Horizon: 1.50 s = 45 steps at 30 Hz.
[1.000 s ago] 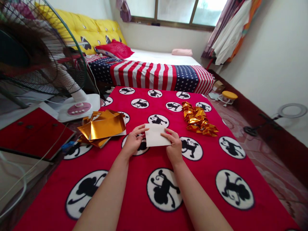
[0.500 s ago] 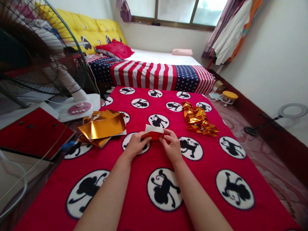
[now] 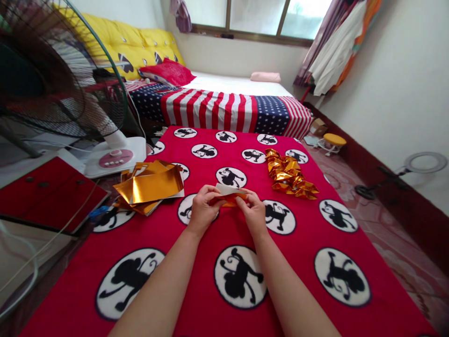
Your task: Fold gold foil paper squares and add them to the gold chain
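Between my hands is a sheet of gold foil paper [image 3: 229,189], its white back facing up at the far side and its shiny orange side folded over toward me. My left hand [image 3: 205,208] pinches the left end with thumb and fingers. The right end is gripped by my right hand [image 3: 251,209], thumb on the near fold. To the left lies a loose stack of flat gold foil sheets [image 3: 150,185]. Over on the right sits a pile of folded gold foil pieces [image 3: 289,173].
A red cloth with monkey circles [image 3: 196,290] covers the surface under my hands. At the left a fan [image 3: 115,150] is spinning beside a red-topped box [image 3: 49,192]. A bed [image 3: 224,107] stands beyond; a yellow stool [image 3: 334,139] and a ring light stand [image 3: 393,173] are right.
My left hand has shifted slightly right and its fingers have curled in more. The near fold of the foil paper has tilted and now shows brighter orange.
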Tool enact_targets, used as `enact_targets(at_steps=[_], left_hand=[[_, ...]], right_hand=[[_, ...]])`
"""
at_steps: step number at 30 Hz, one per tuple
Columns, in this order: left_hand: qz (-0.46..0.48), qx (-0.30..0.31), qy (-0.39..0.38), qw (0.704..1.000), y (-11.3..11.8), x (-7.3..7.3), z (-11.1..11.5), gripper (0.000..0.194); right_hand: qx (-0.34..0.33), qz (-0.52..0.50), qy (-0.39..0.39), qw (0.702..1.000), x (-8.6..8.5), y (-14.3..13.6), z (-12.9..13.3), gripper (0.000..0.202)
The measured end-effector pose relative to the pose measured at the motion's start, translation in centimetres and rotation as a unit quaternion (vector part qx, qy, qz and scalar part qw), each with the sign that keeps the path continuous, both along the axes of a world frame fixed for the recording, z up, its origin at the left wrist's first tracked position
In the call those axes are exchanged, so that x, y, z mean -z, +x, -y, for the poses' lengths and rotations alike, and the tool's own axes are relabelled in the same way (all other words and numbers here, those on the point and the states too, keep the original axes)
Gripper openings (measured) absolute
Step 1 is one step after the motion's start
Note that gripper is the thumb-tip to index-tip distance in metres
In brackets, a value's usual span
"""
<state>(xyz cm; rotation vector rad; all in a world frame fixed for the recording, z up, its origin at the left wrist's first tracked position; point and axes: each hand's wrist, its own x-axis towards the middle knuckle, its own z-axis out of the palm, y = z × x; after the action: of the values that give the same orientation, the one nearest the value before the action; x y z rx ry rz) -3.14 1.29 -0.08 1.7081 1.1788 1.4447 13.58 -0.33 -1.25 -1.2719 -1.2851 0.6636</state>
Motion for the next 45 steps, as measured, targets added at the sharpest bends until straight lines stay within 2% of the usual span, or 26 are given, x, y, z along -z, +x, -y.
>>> enact_targets(at_steps=[1, 3, 5, 6, 9, 11, 13, 15, 19, 21, 23, 26, 28, 34, 45], left_hand=[[0.014, -0.012, -0.004, 1.0, 0.1, 0.0, 0.0, 0.016], [0.074, -0.015, -0.039, 0.996, 0.2, 0.2, -0.2, 0.048], [0.156, 0.013, -0.109, 0.982, 0.3, 0.4, -0.3, 0.077], [0.19, 0.036, -0.149, 0.97, 0.3, 0.5, -0.4, 0.081], [0.231, 0.108, -0.231, 0.939, 0.3, 0.6, -0.4, 0.059], [0.237, 0.119, -0.232, 0.936, 0.3, 0.4, -0.3, 0.048], [0.245, 0.097, -0.214, 0.941, 0.3, 0.4, -0.2, 0.051], [0.256, 0.067, -0.2, 0.943, 0.2, 0.4, -0.2, 0.063], [0.272, 0.034, -0.188, 0.943, 0.0, 0.5, -0.5, 0.085], [0.278, 0.039, -0.192, 0.94, 0.0, 0.4, -0.5, 0.089], [0.273, 0.055, -0.205, 0.938, 0.0, 0.2, -0.5, 0.082], [0.232, 0.078, -0.231, 0.941, -0.1, 0.0, -0.3, 0.054], [0.213, 0.079, -0.241, 0.943, -0.1, 0.1, -0.2, 0.043], [0.2, 0.057, -0.233, 0.95, 0.0, 0.4, -0.2, 0.041], [0.178, 0.065, -0.234, 0.954, 0.3, -0.1, 0.1, 0.041]], right_hand=[[-0.011, -0.021, -0.001, 1.0, 0.0, 0.0, 0.0, 0.02], [-0.033, -0.068, -0.009, 0.997, 0.2, 0.0, 0.1, 0.018], [-0.041, -0.116, -0.024, 0.992, 0.3, 0.0, 0.1, 0.018], [-0.042, -0.138, -0.031, 0.989, 0.3, -0.1, 0.2, 0.019], [-0.035, -0.19, -0.036, 0.98, 0.3, -0.2, 0.2, 0.021], [-0.017, -0.208, -0.033, 0.977, 0.1, -0.4, 0.2, 0.026], [0.009, -0.216, -0.033, 0.976, -0.1, -0.6, 0.1, 0.039], [0.025, -0.207, -0.041, 0.977, -0.2, -0.7, 0.1, 0.048], [-0.022, -0.145, -0.07, 0.987, -0.2, -0.8, 0.1, 0.03], [-0.038, -0.134, -0.075, 0.987, -0.1, -0.7, 0.2, 0.029], [-0.028, -0.142, -0.07, 0.987, -0.1, -0.6, 0.2, 0.029], [-0.02, -0.151, -0.068, 0.986, -0.1, -0.6, 0.2, 0.029], [-0.03, -0.152, -0.068, 0.986, -0.2, -0.6, 0.3, 0.028], [-0.044, -0.148, -0.05, 0.987, -0.5, -0.6, 0.4, 0.025], [-0.029, -0.139, -0.039, 0.989, -0.3, -0.6, 0.5, 0.035]])
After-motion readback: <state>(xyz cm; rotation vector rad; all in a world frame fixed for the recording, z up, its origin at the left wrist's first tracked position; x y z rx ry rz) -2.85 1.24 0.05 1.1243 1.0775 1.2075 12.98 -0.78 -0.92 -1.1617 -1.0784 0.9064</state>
